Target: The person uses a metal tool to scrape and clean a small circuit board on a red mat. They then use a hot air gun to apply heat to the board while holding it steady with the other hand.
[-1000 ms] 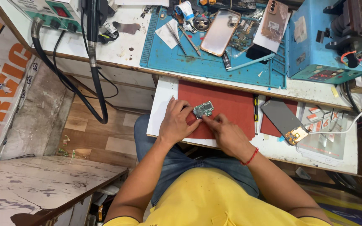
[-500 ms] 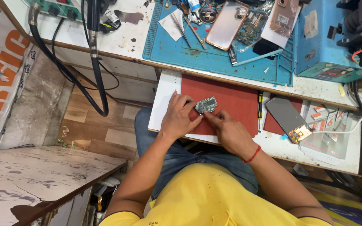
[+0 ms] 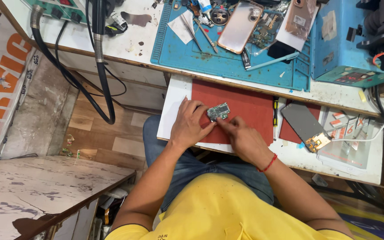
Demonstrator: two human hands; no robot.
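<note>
One small green rectangular circuit board [image 3: 218,111] lay on one red mat [image 3: 245,109]; left hand [image 3: 187,126] and right hand [image 3: 243,140] both pinched it with their fingertips.

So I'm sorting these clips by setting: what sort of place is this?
Probably a phone repair bench. Both hands hold a small circuit board on a red mat; a loose phone screen and opened phone parts on a blue work mat lie nearby.

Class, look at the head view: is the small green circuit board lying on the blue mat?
No, the circuit board rests on the red mat, held between the left hand and right hand.
</note>
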